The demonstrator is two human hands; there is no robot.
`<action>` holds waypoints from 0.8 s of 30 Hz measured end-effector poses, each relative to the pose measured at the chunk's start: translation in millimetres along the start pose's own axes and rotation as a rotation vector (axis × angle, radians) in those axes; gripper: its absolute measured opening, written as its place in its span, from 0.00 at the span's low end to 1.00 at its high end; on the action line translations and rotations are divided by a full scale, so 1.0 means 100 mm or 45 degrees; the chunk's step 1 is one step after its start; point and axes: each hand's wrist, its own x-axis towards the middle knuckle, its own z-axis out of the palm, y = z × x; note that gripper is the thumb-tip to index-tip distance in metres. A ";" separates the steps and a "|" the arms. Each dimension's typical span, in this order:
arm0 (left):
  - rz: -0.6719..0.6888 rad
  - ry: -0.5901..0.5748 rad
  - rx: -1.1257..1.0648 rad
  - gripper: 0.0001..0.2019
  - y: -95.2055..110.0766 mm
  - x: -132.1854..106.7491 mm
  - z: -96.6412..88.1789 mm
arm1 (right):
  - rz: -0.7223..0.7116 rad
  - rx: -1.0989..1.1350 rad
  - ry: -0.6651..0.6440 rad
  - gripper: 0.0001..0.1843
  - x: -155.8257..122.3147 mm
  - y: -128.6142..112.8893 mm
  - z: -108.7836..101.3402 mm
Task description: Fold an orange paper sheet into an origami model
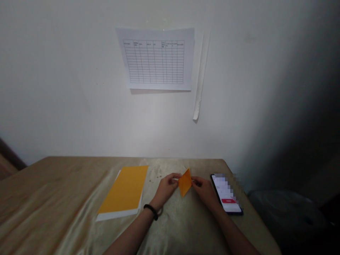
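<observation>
A small orange piece of folded paper (185,183), diamond-shaped, is held up between my two hands above the cloth-covered table. My left hand (168,184) pinches its left corner between thumb and fingers. At the opposite corner, my right hand (202,186) is closed on the paper in the same way. A black band circles my left wrist. Fine fold lines on the paper are too small to make out.
To the left lies a stack of yellow paper (124,189) over white sheets. A phone (225,194) with a lit screen rests near the table's right edge. A printed table sheet (156,60) and a loose white strip (200,78) hang on the wall behind.
</observation>
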 end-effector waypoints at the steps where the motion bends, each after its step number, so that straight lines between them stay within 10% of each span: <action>1: 0.023 0.006 0.031 0.15 0.00 0.00 -0.01 | -0.002 -0.015 -0.003 0.18 0.00 0.00 0.00; 24: 0.097 0.092 0.284 0.09 0.08 0.02 -0.13 | 0.011 0.092 0.175 0.15 0.04 0.09 -0.02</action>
